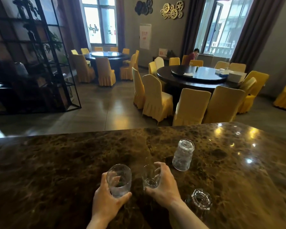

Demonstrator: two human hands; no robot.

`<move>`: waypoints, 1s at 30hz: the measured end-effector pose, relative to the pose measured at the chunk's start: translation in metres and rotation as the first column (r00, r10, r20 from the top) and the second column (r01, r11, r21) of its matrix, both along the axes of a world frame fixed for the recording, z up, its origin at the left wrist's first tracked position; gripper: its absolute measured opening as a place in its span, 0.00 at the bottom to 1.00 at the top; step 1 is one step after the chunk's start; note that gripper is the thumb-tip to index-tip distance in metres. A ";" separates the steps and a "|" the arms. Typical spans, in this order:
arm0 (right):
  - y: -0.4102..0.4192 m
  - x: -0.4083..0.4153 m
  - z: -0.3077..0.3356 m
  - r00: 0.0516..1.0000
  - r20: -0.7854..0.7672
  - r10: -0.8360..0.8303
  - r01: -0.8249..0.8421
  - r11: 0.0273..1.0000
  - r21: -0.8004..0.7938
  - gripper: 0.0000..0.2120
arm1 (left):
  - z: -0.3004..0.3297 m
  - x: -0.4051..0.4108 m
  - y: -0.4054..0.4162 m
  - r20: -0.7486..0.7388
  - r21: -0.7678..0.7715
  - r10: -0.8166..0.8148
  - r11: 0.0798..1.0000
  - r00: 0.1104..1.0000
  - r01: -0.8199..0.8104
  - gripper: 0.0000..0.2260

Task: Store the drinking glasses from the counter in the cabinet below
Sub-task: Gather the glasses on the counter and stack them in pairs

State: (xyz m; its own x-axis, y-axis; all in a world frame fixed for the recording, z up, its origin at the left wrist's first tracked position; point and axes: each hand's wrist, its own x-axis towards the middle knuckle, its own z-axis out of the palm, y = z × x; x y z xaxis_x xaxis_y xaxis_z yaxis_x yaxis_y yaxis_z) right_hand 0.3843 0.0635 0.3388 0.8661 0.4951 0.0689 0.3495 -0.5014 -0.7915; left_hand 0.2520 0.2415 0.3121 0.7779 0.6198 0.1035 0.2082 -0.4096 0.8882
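Note:
Four clear drinking glasses are on or just above the brown marble counter (56,162). My left hand (106,200) grips one upright glass (119,180) near the counter's front. My right hand (165,184) is wrapped around a second upright glass (151,176) right beside it. A third glass (183,154) stands upside down just beyond my right hand. A fourth glass (201,199) sits at the front, to the right of my right forearm. The cabinet below the counter is out of view.
Beyond the counter's far edge lies a dining room with a dark tiled floor, round tables (195,76) and yellow-covered chairs (155,98). A black metal shelf (31,63) stands at the left. A person (193,56) sits by the far window.

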 end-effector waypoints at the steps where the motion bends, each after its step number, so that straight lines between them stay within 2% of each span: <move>1: 0.000 0.001 -0.001 1.000 -0.001 -0.004 0.004 1.000 -0.002 0.44 | 0.000 0.002 0.000 -0.003 0.006 -0.002 1.000 1.000 0.002 0.38; 13: -0.001 0.006 -0.009 0.998 -0.046 0.035 -0.037 0.999 -0.036 0.44 | -0.005 0.004 -0.005 0.003 0.035 0.022 0.999 1.000 -0.022 0.40; 19: 0.001 0.004 -0.008 0.996 -0.079 0.046 -0.052 0.996 -0.070 0.45 | -0.004 0.003 -0.006 -0.010 -0.011 0.032 0.999 0.999 -0.032 0.40; 22: -0.003 0.007 0.005 0.990 -0.111 0.087 -0.102 0.984 -0.146 0.51 | 0.005 0.003 -0.015 -0.008 -0.062 0.041 0.997 0.999 -0.041 0.42; 25: -0.015 0.020 0.034 0.985 -0.095 0.147 -0.168 0.945 -0.281 0.59 | 0.015 -0.004 -0.031 0.030 -0.088 0.080 0.993 0.996 -0.077 0.54; 27: -0.029 0.036 0.060 0.986 -0.032 0.165 -0.166 0.927 -0.338 0.53 | 0.019 -0.011 -0.042 0.066 -0.064 0.158 0.986 0.985 -0.154 0.60; 28: -0.035 0.047 0.074 0.985 0.019 0.171 -0.153 0.922 -0.356 0.47 | 0.023 -0.014 -0.052 0.111 -0.032 0.212 0.977 0.971 -0.210 0.58; 30: -0.046 0.070 0.099 0.971 0.161 0.179 -0.111 0.926 -0.360 0.34 | 0.043 -0.022 -0.068 0.271 0.058 0.318 0.937 0.909 -0.345 0.42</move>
State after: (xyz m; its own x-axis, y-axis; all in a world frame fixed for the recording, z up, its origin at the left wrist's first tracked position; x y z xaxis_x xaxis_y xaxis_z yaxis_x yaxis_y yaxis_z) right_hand 0.4541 0.0178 0.4374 0.7707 0.6367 0.0245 0.5643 -0.6642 -0.4904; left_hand 0.2301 0.1731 0.3547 0.4688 0.8127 0.3460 0.1215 -0.4473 0.8861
